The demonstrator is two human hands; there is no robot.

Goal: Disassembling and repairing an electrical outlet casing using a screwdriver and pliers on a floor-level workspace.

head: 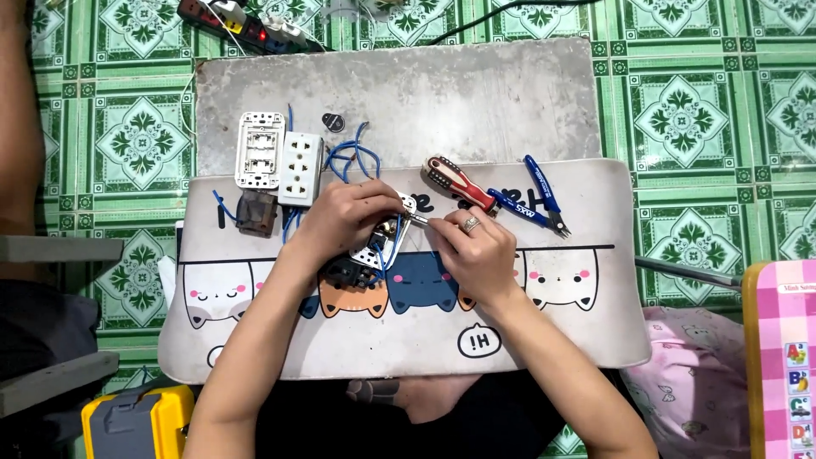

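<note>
The left hand (344, 223) grips a small switch part (378, 242); the right hand (476, 251) pinches a screwdriver (416, 218), which might slip and poke a finger

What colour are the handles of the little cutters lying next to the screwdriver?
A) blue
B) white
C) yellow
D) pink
A: the cutters lying on the mat, just right of the red-and-black screwdriver, have blue handles.

Green patterned floor tiles (697, 119) (glossy), grey slab (476, 93) w/ stains.
</note>
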